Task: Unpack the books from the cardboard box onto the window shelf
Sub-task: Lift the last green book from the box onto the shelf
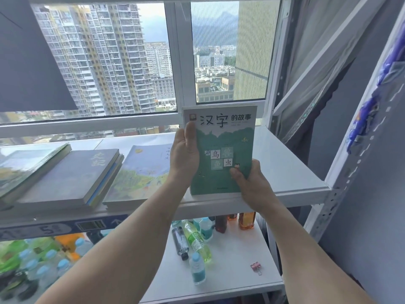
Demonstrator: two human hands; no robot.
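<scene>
I hold a thin stack of green-and-white books upright above the white window shelf, its lower edge near the shelf's front. My left hand grips the stack's left edge, thumb on the front cover. My right hand grips the lower right corner, thumb on the cover. Three piles lie flat on the shelf to the left: a book with a painted cover, a grey book on a pile, and another pile at the far left. The cardboard box is out of view.
A lower white shelf carries several drink bottles and a pink binder clip. More bottles sit at lower left. A white metal rack post and curtains stand to the right. The window is directly behind the shelf.
</scene>
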